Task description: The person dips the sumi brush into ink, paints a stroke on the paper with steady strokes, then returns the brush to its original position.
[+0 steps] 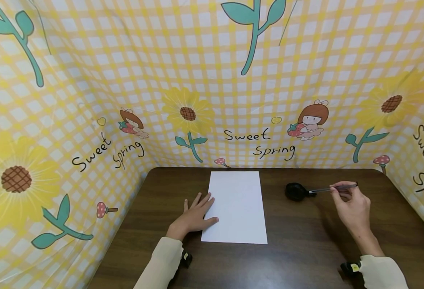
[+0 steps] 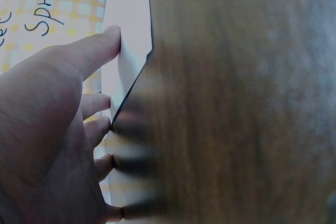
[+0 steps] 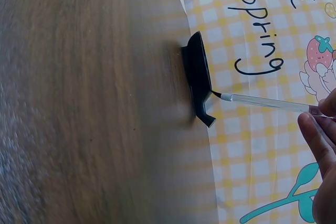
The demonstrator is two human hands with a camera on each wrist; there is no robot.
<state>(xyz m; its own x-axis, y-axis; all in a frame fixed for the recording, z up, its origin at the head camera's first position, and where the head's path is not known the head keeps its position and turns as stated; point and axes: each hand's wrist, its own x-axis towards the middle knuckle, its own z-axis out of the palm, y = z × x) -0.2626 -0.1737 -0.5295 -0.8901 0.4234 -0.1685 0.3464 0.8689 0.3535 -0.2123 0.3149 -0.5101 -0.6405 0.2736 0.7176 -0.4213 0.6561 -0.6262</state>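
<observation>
- Pinches a brush (image 3: pixel 268 102) in the right grip (image 1: pixel 353 204), well behind the bristles (image 3: pixel 216 94), likely for control.
- Points it leftward at a black dish (image 1: pixel 296 192), right of the white paper (image 1: pixel 237 208), long axis nearly sideways.
- Spreads the left grip (image 1: pixel 194 216) on the paper's left edge, apparently steadying it against the worktop (image 1: pixel 288 233).

Black handwritten-style lettering (image 1: pixel 274 151) on the yellow-and-white checked cloth (image 1: pixel 197 60) reads "Sweet Spring". From the head camera, we find it at the back, on the left and on the right, where the edge cuts "Spring" to "Spr". In both wrist views, we read "Spring" turned sideways on the cloth.
</observation>
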